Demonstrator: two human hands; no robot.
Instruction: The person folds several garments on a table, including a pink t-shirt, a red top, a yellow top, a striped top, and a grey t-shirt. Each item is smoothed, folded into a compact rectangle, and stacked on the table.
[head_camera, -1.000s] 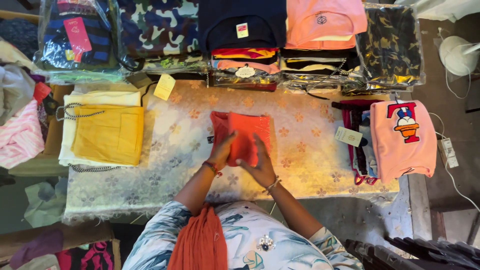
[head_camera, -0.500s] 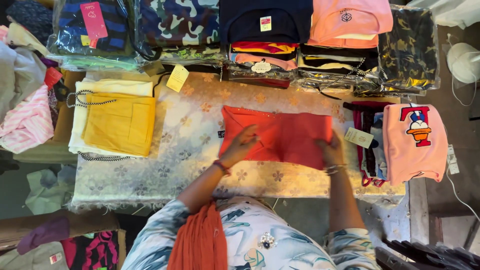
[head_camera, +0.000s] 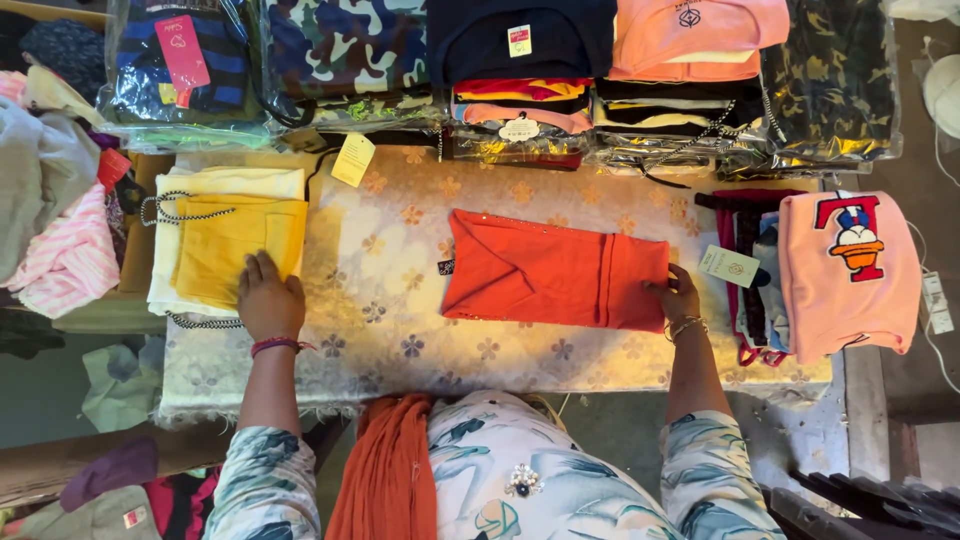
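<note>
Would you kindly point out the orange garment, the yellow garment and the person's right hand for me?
orange garment (head_camera: 555, 272): head view, middle of the folded cloth.
yellow garment (head_camera: 225, 245): head view, bare front panel above the left hand.
right hand (head_camera: 678, 297): head view, back of the hand at the orange garment's right edge.

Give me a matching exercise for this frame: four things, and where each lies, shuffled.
Things:
1. orange garment
2. yellow garment
3. pink sweatshirt with cartoon print
4. camouflage garment in clear bag

Places:
A. under the left hand
B. far right of the table
C. back row, left of the dark navy top
D. table centre, right hand on its edge

Pairs: 1-D, 2-A, 3-B, 4-C
</note>
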